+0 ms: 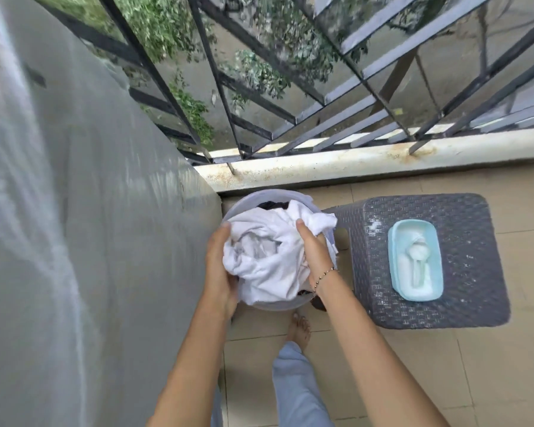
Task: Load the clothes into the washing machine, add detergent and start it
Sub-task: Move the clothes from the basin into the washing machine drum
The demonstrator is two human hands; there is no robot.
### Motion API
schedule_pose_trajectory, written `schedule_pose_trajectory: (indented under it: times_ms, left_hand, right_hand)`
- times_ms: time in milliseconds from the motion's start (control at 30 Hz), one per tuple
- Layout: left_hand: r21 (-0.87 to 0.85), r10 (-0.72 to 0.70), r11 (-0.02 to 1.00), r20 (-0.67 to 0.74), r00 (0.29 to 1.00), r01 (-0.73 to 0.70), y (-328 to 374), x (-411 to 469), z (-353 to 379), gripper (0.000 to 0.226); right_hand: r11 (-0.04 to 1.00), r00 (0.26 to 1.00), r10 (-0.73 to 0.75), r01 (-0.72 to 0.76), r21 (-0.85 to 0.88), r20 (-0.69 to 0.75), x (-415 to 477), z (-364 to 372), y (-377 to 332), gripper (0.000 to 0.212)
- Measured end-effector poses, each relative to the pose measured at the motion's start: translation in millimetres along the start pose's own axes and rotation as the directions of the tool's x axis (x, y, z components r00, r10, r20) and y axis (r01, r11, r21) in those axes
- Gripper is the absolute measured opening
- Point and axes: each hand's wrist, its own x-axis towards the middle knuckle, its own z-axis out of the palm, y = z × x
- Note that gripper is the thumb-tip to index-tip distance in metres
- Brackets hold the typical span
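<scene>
A round pale bucket (253, 200) stands on the tiled floor beside the washing machine (99, 241), which is wrapped in a grey plastic cover. A bundle of white clothes (265, 260) fills the bucket, with dark cloth under it. My left hand (218, 272) presses the bundle's left side. My right hand (312, 254), with a bead bracelet on the wrist, grips it from the right. On a grey woven stool (463, 223) to the right sits a light blue tub of white detergent powder (415, 260) with a scoop in it.
A low stained ledge (352, 161) with a dark metal railing (259, 97) runs along the far side, with trees and ground below. My bare foot (298, 329) and a light blue trouser leg stand on the beige tiles just behind the bucket.
</scene>
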Motion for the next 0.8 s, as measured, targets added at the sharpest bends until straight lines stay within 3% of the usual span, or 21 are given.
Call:
schedule_pose_trajectory:
  times_ms: [67,133,267,400,467,600,800]
  left_hand:
    - [0.162,0.102,0.982,-0.024,0.994,-0.097,13,-22,8,0.047]
    - [0.249,0.199,0.951,-0.032,0.98,-0.185,29,-46,21,0.045]
    - [0.211,0.342,0.916,0.035,0.939,-0.342,76,-101,40,0.031]
    - [0.269,0.534,0.79,0.139,0.834,-0.551,122,-150,37,0.021]
    - [0.29,0.596,0.729,0.177,0.783,-0.62,142,-171,31,0.018]
    - [0.238,0.648,0.699,0.187,0.738,-0.674,185,-208,7,0.016]
    - [0.197,0.696,0.676,0.142,0.703,-0.71,243,-239,-58,0.03]
  right_hand:
    - [0.996,0.999,-0.054,0.054,-0.069,0.007,-26,-1,-22,0.091]
    - [0.988,0.994,-0.097,0.101,-0.121,0.044,-61,0,-48,0.077]
    - [0.97,0.981,-0.191,0.192,-0.149,0.023,-133,2,-88,0.064]
    - [0.914,0.913,-0.389,0.366,-0.172,-0.121,-205,13,-114,0.036]
    - [0.888,0.875,-0.45,0.419,-0.189,-0.177,-233,23,-123,0.038]
    - [0.835,0.806,-0.55,0.534,-0.132,-0.22,-285,54,-137,0.035]
    - [0.732,0.722,-0.681,0.676,-0.084,-0.123,-342,114,-144,0.021]
